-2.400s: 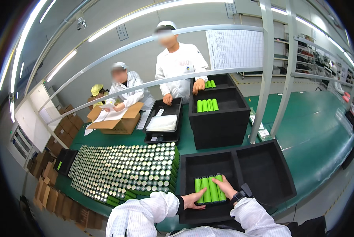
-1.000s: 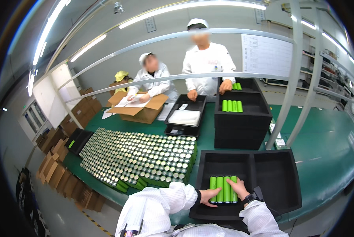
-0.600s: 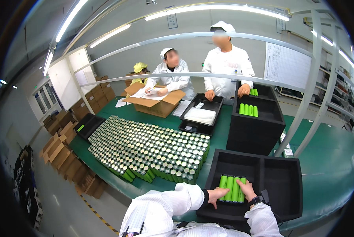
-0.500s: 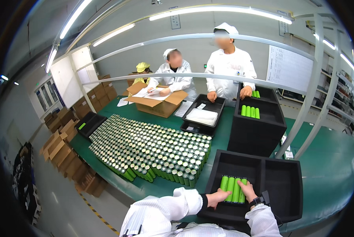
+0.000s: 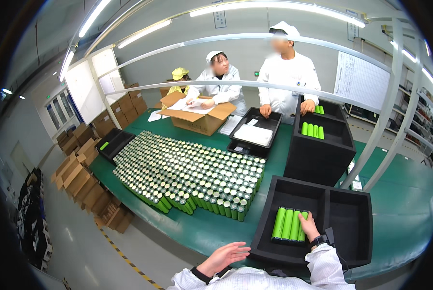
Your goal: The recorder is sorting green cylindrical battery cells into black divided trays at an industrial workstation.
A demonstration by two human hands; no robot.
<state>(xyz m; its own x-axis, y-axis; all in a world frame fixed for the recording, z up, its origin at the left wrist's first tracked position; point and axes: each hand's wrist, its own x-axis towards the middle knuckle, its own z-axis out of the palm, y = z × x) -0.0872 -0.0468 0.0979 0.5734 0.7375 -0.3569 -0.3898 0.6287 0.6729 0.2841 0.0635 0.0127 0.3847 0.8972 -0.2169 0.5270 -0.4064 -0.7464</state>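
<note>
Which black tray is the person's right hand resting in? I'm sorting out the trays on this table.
The near two-compartment black tray at the table's front edge. The right hand rests on four green cells lying in its left compartment; the other trays sit farther back.

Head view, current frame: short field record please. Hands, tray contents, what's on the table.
left hand: open, palm up, in the air left of the black foam tray, holding nothing
right hand: fingers resting on the right end of the row of green cylindrical cells
tray: two compartments; four cells lying side by side in the left one, right one bare
table: green top; large block of upright green cells to the left
behind: stacked black trays with more cells; open cardboard box
others: three people across the table
</note>
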